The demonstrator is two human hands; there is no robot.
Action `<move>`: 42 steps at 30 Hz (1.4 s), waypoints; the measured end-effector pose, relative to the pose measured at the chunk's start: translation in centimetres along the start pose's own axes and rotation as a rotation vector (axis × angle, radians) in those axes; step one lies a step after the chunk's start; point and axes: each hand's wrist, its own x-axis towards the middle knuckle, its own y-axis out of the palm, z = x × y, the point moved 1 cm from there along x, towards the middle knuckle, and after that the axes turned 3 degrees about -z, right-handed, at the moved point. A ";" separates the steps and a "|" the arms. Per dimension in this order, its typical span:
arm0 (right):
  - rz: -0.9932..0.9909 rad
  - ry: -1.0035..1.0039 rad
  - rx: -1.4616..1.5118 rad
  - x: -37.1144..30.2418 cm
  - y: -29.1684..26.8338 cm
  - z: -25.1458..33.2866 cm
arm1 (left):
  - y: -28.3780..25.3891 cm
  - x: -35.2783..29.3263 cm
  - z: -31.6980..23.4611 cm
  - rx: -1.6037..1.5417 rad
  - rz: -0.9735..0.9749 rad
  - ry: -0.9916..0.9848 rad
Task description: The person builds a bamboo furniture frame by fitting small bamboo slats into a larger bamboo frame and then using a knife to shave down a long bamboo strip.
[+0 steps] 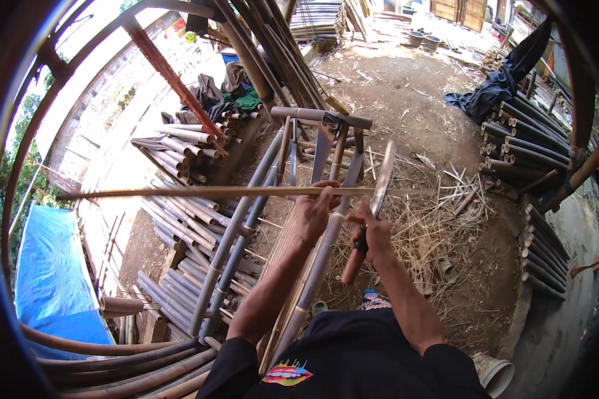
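A: Bamboo strip (199, 193) lies crosswise over the wooden frame (321, 117), long end running out left of it. Your left hand (315, 207) is curled shut round the strip just below the frame's top bar. Right hand (374, 233), beside the left, fingers closed on the handle of a long blade (379, 186); blade edge meets the strip just right of your left hand.

B: How far along, by the look of it?

A: Judging only: mid-job. Heap of pale shavings and offcuts (419, 226) on the ground right of the frame suggests plenty already trimmed. Strip itself looks thin and even, but can't tell if this pass is nearly through. Lots of stock left: cut bamboo poles (180, 229) stacked left of the frame, darker poles (526, 146) stacked far right of it.

B: Pkgs, labels, signs?

A: No signs readable. Blue tarp (53, 266) far left of the frame. Dark cloth (499, 90) heaped up-right of it. Two round pots (422, 38) well beyond the frame. Pale bucket (494, 372) near your right elbow, below the frame.
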 end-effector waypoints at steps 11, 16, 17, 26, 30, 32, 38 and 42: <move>-0.161 -0.441 -0.151 3.7 -6.0 8.4 | 0.3 -10.7 -4.5 1.122 0.299 0.464; -0.162 -0.711 -0.775 5.0 -6.0 13.2 | -4.3 -9.7 1.5 0.239 0.596 -0.486; -0.198 -0.746 -1.019 5.3 -7.2 13.1 | -4.1 -10.0 1.9 0.124 0.556 -0.527; 0.096 -1.207 -1.637 -1.7 -6.3 4.7 | 0.0 -10.8 2.2 0.246 0.214 -0.401; -0.032 -0.937 -1.686 0.7 -7.7 7.1 | -0.3 -13.1 2.1 0.317 0.220 -0.379; -0.143 -0.728 -1.622 1.9 -8.4 10.0 | -1.0 -14.9 1.7 0.347 0.241 -0.364; -0.303 -0.757 -1.692 4.6 -12.6 15.0 | -4.4 -19.5 0.6 0.346 0.290 -0.431; -0.288 -0.819 -1.629 3.8 -11.2 14.4 | -6.2 -20.3 1.1 0.354 0.284 -0.453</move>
